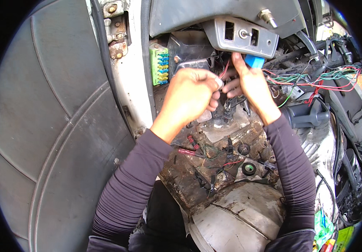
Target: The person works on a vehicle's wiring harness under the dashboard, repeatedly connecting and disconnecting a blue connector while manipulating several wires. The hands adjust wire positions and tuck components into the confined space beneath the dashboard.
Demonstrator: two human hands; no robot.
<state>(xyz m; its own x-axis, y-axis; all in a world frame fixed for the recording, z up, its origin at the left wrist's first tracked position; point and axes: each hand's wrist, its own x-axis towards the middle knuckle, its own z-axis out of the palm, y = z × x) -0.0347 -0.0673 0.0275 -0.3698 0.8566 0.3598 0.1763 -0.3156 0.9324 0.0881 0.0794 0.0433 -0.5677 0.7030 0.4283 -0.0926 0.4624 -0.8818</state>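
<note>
My left hand [193,90] pinches the end of a thin red wire [225,69] in front of the dark cavity under the dash. Close beside it, my right hand [250,86] has its thumb raised toward the underside of a grey switch panel [240,42] and its fingers apart, slightly blurred. A blue box [255,61] sits just behind the right hand, under that panel. A green fuse block [159,66] with yellow and blue fuses is mounted left of my hands. Loose coloured wires [323,77] stretch off to the right.
A grey door panel [42,126] fills the left. On the rusty floor [206,168] lie red-handled tools [187,152], a tape roll [248,168] and scraps of wire. A metal cover [235,214] rises at the bottom; a dark plastic part [307,117] and bundled cables are at the right.
</note>
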